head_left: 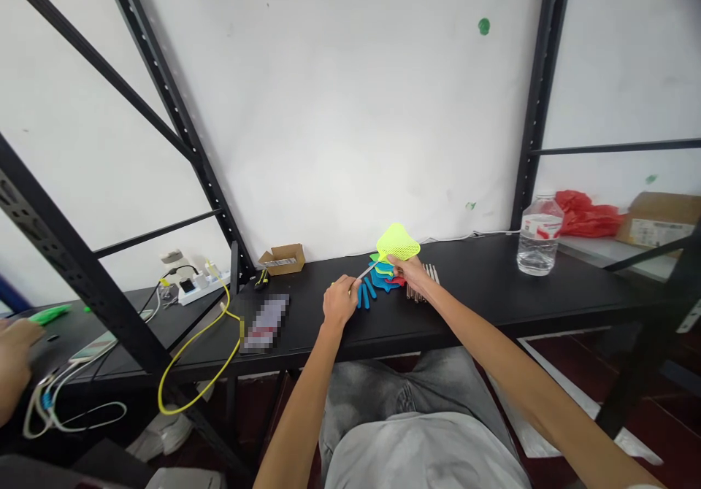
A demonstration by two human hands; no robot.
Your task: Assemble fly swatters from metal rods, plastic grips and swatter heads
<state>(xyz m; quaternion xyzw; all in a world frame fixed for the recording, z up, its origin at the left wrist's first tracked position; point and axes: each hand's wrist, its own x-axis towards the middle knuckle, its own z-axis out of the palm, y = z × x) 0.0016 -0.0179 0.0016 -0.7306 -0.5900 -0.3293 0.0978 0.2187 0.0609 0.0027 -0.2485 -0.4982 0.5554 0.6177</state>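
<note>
A small fly swatter with a neon yellow, perforated head [398, 241] is held over the black table by both hands. My left hand [340, 299] is closed around its handle end. From there a thin metal rod [368, 270] runs up to the head. My right hand [410, 270] pinches the base of the head, its fingers partly hiding the joint. Under and beside the swatter lie several blue handles [366, 294] and coloured swatter heads [388, 282] in blue, green and red. A bundle of metal rods [431, 274] rests just right of my right hand.
An opened cardboard box [283, 259], a black and yellow tool [262, 279] and a blurred-out flat item [266, 322] lie left on the table [476, 285]. A water bottle [540, 235] stands right. A yellow cable [191, 394] hangs over the edge. Another person's hand [15, 357] shows far left.
</note>
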